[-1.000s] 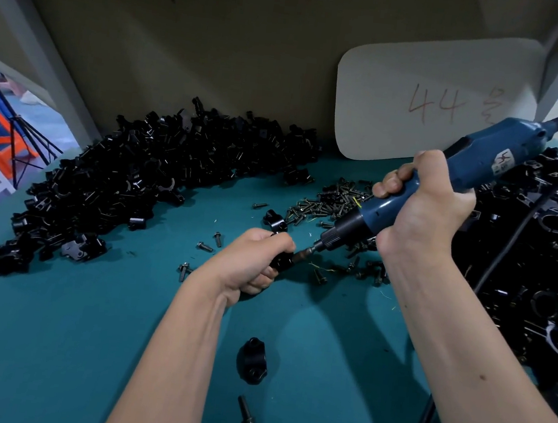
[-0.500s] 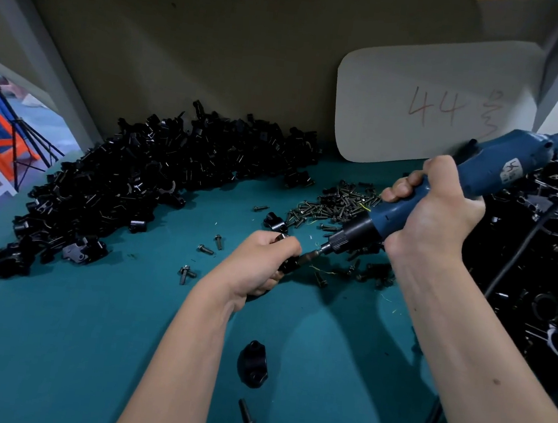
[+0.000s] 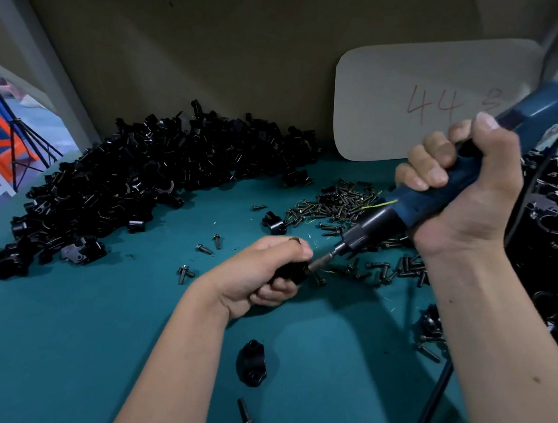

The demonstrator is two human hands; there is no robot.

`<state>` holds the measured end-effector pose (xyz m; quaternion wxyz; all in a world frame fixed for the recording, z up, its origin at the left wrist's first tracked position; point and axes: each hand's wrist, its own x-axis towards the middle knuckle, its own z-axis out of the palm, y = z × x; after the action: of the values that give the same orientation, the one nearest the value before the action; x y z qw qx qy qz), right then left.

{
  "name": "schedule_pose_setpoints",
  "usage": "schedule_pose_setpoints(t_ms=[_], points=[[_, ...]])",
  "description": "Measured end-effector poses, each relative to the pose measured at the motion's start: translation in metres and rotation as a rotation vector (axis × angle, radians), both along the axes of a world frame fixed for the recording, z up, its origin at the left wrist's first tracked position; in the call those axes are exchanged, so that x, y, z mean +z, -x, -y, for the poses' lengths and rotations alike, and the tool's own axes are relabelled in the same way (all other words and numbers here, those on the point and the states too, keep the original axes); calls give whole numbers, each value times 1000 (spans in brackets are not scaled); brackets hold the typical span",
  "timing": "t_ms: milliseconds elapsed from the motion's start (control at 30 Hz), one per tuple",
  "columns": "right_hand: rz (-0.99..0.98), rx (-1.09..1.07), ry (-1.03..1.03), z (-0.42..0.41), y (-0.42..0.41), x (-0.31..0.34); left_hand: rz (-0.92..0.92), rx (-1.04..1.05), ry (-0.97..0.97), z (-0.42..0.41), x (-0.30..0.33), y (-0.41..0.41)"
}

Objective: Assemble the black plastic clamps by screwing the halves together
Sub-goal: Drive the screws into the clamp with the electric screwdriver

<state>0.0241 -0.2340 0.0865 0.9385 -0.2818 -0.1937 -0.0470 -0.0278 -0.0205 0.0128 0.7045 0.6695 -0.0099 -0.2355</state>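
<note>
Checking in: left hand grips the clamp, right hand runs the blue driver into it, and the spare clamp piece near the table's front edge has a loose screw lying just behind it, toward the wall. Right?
Nearly. The head view shows the loose screw in front of the spare clamp piece, toward the person, not behind it. The rest holds: the left hand grips the clamp, and the right hand runs the blue driver into it.

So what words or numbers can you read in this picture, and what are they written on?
"44", handwritten in reddish pen on the pale board leaning against the back wall.
The mark after it, partly behind the blue electric screwdriver: cannot be read.
Nothing else readable.
</note>
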Motion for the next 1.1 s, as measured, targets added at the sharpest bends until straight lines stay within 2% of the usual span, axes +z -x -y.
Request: schedule_pose_setpoints(t_ms=[33,133,267,533,933,1100], points=[[-14,-18,-21,1,0,3,24,24,18,-2,-1,0],[-154,-124,-127,2,-1,8,198,148,-112,-4,-5,-3],[-267,-276,-79,1,-4,7,342,212,-177,3,-14,-8],[-208,-303,-34,-9,0,5,411,190,-206,7,-19,-10],[-315,-308,-83,-9,-5,-2,475,298,-392,8,-19,-8],[-340,-301,-94,-10,-5,-2,564,309,-398,12,-15,-7]])
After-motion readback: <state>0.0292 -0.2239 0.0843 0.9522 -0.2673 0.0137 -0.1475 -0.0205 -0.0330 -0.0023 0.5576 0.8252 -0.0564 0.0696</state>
